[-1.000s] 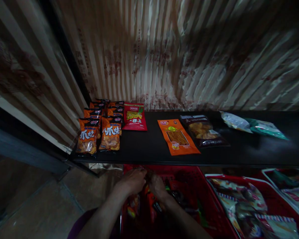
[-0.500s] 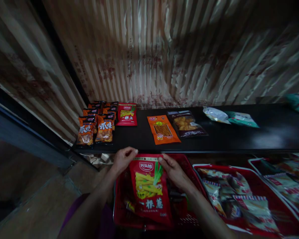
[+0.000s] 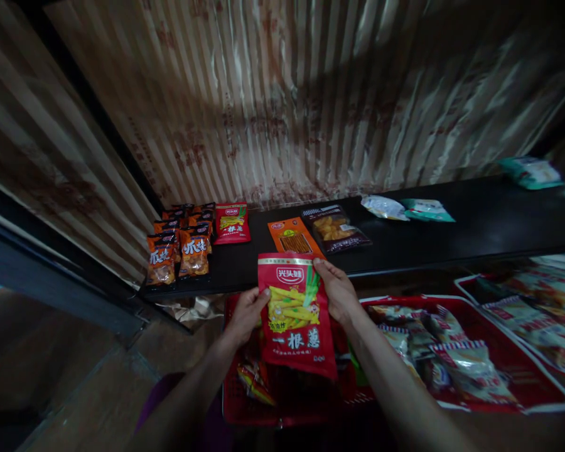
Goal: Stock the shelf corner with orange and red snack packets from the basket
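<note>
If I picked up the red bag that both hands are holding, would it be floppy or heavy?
The red bag would probably bend a bit without crumpling, since it looks nearly flat between the left hand and right hand. It's likely light, as it looks thin. It probably wouldn't roll, being flat and rectangular.

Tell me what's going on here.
A person holds up a red snack bag over a red basket, the left hand at its left edge and the right hand near its upper right corner. On the black shelf behind, small orange packets stand grouped at the left, beside a matching red bag.
</note>
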{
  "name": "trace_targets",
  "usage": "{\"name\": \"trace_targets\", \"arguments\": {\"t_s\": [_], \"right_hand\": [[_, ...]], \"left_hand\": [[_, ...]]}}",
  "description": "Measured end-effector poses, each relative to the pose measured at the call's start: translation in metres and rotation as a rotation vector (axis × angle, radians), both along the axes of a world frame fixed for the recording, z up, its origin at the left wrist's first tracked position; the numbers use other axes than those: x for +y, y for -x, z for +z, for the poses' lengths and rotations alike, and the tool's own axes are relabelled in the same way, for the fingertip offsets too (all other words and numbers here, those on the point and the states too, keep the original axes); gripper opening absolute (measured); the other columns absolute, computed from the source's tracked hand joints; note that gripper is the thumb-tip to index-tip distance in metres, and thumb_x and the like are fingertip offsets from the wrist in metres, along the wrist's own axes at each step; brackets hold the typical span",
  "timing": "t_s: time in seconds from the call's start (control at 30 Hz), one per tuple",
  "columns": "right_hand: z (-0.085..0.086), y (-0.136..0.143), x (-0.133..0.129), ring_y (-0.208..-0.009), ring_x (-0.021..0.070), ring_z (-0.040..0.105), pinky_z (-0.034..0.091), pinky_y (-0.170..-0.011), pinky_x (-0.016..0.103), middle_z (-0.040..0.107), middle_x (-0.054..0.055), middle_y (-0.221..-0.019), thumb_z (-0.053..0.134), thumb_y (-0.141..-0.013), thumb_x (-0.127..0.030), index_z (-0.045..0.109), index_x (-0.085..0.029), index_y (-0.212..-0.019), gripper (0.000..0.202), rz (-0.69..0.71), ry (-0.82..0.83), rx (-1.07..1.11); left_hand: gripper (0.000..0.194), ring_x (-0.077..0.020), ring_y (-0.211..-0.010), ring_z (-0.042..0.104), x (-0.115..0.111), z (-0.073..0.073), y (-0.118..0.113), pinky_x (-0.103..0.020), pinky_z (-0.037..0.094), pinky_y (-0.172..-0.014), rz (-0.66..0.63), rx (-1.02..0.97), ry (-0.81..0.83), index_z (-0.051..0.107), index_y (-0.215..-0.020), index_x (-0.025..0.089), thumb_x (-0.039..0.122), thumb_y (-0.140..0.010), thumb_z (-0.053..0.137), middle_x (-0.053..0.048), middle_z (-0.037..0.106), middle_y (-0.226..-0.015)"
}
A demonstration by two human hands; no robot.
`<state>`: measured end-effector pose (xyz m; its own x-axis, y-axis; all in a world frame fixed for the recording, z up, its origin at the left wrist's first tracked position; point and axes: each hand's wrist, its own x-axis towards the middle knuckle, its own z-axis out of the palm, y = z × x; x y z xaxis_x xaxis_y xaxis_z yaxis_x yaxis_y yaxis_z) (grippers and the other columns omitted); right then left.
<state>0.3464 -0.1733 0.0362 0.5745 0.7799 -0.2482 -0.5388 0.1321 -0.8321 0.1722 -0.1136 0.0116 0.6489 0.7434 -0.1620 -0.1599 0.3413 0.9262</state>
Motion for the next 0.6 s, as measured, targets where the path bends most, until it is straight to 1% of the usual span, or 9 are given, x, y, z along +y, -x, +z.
{"name": "trace_targets", "arguments": {"t_s": [0.13, 0.2, 0.3, 0.37, 0.5, 0.6], "right_hand": [[0.005, 0.003, 0.005, -0.076, 0.0254, 0.072, 0.058, -0.065, 0.034, 0.075, 0.004, -0.075, 0.081, -0.057, -0.050, 0.063, -0.023, -0.082, 0.041, 0.076, -0.025, 0.003], [0.004, 0.006, 0.006, -0.081, 0.0259, 0.072, 0.057, -0.069, 0.035, 0.076, 0.005, -0.083, 0.079, -0.058, -0.051, 0.064, -0.023, -0.086, 0.042, 0.129, -0.020, -0.033], [0.000, 0.009, 0.005, -0.087, 0.0255, 0.071, 0.056, -0.073, 0.035, 0.076, 0.005, -0.093, 0.078, -0.062, -0.049, 0.065, -0.024, -0.097, 0.045, 0.214, 0.002, -0.067], [-0.003, 0.010, 0.004, -0.088, 0.0250, 0.071, 0.056, -0.074, 0.035, 0.075, 0.005, -0.098, 0.079, -0.063, -0.047, 0.064, -0.025, -0.103, 0.048, 0.244, 0.047, -0.075], [-0.006, 0.013, 0.002, -0.089, 0.0253, 0.071, 0.057, -0.071, 0.034, 0.074, 0.006, -0.103, 0.078, -0.065, -0.046, 0.064, -0.024, -0.105, 0.049, 0.288, 0.096, -0.094], [-0.008, 0.019, 0.003, -0.085, 0.0257, 0.072, 0.058, -0.068, 0.035, 0.075, 0.005, -0.098, 0.078, -0.066, -0.045, 0.065, -0.024, -0.100, 0.042, 0.291, 0.104, -0.054]], "left_hand": [[0.044, -0.0214, -0.078, 0.069, 0.013, -0.002, -0.007, -0.033, 0.052, -0.077, 0.209, -0.053, 0.042, 0.071, -0.089, 0.013, 0.051, -0.066, 0.073, -0.008, 0.074, -0.085], [0.046, -0.0219, -0.079, 0.069, 0.021, -0.002, -0.009, -0.033, 0.052, -0.077, 0.282, -0.068, 0.049, 0.071, -0.088, 0.013, 0.052, -0.064, 0.074, -0.009, 0.074, -0.085], [0.048, -0.0217, -0.079, 0.069, 0.031, -0.003, -0.009, -0.034, 0.053, -0.078, 0.309, -0.083, 0.081, 0.070, -0.091, 0.014, 0.053, -0.064, 0.074, -0.008, 0.074, -0.089], [0.047, -0.0211, -0.077, 0.069, 0.036, -0.004, -0.006, -0.034, 0.053, -0.077, 0.307, -0.091, 0.102, 0.070, -0.092, 0.015, 0.053, -0.065, 0.073, -0.008, 0.074, -0.090], [0.050, -0.0208, -0.074, 0.068, 0.040, -0.007, -0.001, -0.032, 0.053, -0.072, 0.294, -0.056, 0.086, 0.070, -0.089, 0.013, 0.056, -0.065, 0.072, -0.008, 0.074, -0.085], [0.050, -0.0206, -0.073, 0.067, 0.038, -0.003, 0.000, -0.030, 0.052, -0.069, 0.326, -0.058, 0.076, 0.070, -0.085, 0.012, 0.057, -0.064, 0.072, -0.008, 0.073, -0.080]]}}
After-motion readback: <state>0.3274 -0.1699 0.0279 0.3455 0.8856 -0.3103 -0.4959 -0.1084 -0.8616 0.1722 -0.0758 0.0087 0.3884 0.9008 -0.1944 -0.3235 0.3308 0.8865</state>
